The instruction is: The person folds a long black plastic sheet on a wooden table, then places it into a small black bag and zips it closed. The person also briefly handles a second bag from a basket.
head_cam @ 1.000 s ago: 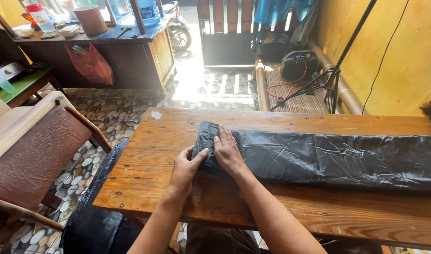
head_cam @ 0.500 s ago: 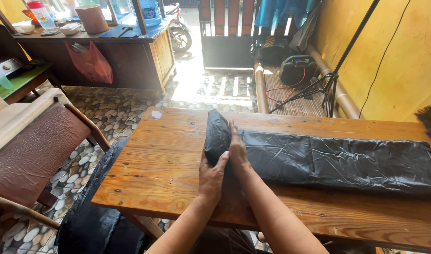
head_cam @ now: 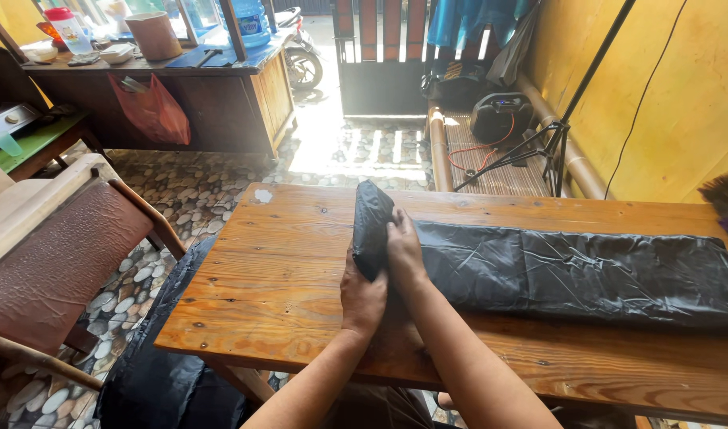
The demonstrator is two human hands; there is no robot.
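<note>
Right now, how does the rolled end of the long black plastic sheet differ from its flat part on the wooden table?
The rolled end stands thick and raised between the left hand and the right hand; the flat part lies thin and spread along the wooden table. The rolled end is short and gripped; the flat part is long and untouched. Both are the same black, wrinkled, shiny plastic.

Yellow wall [head_cam: 682, 87] at right; pebble floor [head_cam: 197, 199] sunlit near slatted gate [head_cam: 380, 48]; dark wooden counter [head_cam: 205, 95] far left; cushioned wooden chair [head_cam: 62, 254] nearby.

Plastic sheet [head_cam: 571, 270] on table [head_cam: 284, 262], chair [head_cam: 54, 262] left of it, bench [head_cam: 483, 159] behind
</note>
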